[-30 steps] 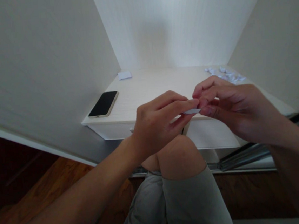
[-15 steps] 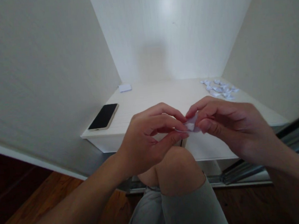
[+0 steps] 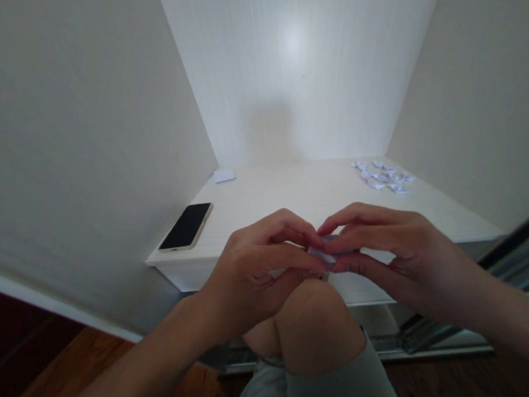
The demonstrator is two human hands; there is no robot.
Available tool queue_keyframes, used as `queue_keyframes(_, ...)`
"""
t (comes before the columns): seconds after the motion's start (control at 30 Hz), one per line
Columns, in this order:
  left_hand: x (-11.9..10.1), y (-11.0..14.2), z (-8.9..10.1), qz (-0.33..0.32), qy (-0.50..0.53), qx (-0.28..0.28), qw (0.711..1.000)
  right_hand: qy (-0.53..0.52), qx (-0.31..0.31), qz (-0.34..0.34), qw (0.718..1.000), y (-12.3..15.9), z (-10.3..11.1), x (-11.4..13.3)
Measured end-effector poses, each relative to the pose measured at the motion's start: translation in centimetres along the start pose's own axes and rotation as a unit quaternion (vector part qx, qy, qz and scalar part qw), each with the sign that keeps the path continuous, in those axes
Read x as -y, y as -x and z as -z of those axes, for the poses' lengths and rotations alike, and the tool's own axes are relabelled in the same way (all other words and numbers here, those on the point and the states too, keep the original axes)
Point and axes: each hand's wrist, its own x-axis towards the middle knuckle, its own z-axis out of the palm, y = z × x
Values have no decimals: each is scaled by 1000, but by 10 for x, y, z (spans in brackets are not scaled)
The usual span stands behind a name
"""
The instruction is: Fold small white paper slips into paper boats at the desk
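Observation:
Between my two hands, just above my knee, is a small folded piece of white paper (image 3: 325, 254). My left hand (image 3: 266, 264) pinches its left side between thumb and fingers. From the other side, my right hand (image 3: 385, 243) grips it with the thumb below and the fingers on top. The fingertips of both hands nearly meet and cover most of the paper, so its exact shape is hard to make out.
A phone (image 3: 187, 226) with a dark screen lies at the left front of the white shelf (image 3: 278, 194). Behind it is a small stack of white paper (image 3: 224, 175). Several small folded white pieces (image 3: 384, 177) lie in a heap at the back right. Side panels (image 3: 100, 145) flank the shelf.
My view has tilted up slightly, so the shelf appears lower. My hands have drawn closer together, and the fingers of my right hand have shifted over the paper, hiding more of it.

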Motion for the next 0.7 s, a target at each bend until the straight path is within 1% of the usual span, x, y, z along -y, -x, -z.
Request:
queue_keyframes(0.1,-1,0,3,6,-4,18,1000,7,-13,15,1000,-3,-1,2)
queue_keyframes(0.23,-1,0,4,-5,-15,27,1000,1,-21,7,1000,-4,0,2)
queue_keyframes(0.4,0,-4,3,-16,-14,50,999,-31,-10,-49,998,-4,2,0)
queue_keyframes(0.53,0,-7,2,-17,-47,40,998,-72,-21,-106,992,-4,1,-2)
queue_keyframes(0.63,0,-9,0,-9,-69,24,997,-119,-47,-160,979,-4,-6,-5)
queue_keyframes(0.7,2,-10,-2,3,-92,-4,996,-193,-87,-184,960,-3,-14,-8)
